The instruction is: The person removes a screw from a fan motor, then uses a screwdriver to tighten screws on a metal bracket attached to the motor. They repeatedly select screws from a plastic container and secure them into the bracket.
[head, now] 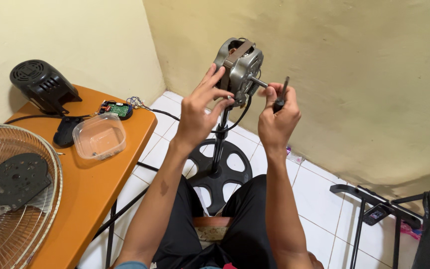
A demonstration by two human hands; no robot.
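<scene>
Fingers of the left hand are spread apart and pressed flat on the side of a bare fan motor; the right hand is closed tight around a screwdriver.

Far left, a wire fan guard with a black plate is laid on the orange table; a black motor cover, a clear plastic tub and a green circuit board with loose wires are set further back on it. The motor is mounted on a black pole, held up at the middle, above a round black base on the white tiled floor. The motor's shaft is pointed toward the right hand, whose thumb is just beside it; the screwdriver tip is turned upward. A black metal frame is seen low at far right.
</scene>
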